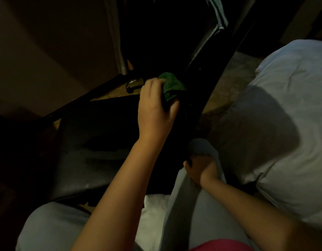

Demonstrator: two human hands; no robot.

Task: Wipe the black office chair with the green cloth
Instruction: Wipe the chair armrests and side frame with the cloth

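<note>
The black office chair (95, 142) stands in front of me in dim light, its seat to the left. Its glossy black armrest (207, 73) runs from the upper right down towards my knee. My left hand (156, 109) grips the bunched green cloth (172, 86) and presses it against the inner side of the armrest, about halfway along. Lower down, beside my grey-clad knee, my right hand (200, 168) curls its fingers round the near end of the armrest. The chair's backrest (156, 33) is almost lost in shadow.
A large white pillow or bedding (287, 109) fills the right side. Another white cushion (153, 216) lies between my grey-trousered legs (53, 227). A beige wall (47, 42) is at the left, and patterned floor (230, 78) shows beyond the armrest.
</note>
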